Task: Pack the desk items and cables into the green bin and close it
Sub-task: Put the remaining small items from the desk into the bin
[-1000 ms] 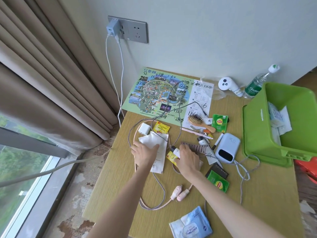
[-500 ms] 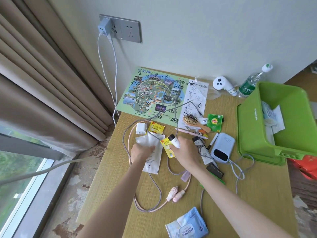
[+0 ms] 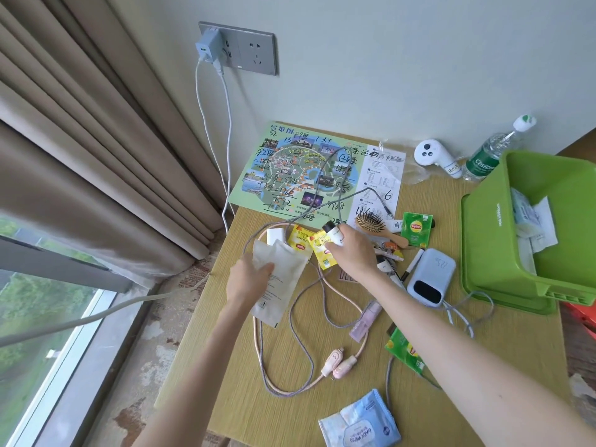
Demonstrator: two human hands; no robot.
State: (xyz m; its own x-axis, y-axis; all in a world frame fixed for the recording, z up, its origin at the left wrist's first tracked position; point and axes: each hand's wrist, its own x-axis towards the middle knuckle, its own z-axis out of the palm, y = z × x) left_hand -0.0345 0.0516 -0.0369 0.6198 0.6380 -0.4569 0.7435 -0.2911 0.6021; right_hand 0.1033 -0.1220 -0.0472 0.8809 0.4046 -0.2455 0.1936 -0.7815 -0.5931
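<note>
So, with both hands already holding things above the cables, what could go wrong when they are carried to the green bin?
1. The grey cable loops under the white packet in the left hand and runs up past the right hand; it could snag and drag small items off the desk.
2. The right hand holds a small white bottle together with a yellow tea sachet; one may slip out before reaching the green bin.

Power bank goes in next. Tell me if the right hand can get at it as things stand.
Probably not yet: the right hand is shut on a small white bottle and a yellow sachet. The power bank lies uncovered beside it.
</note>
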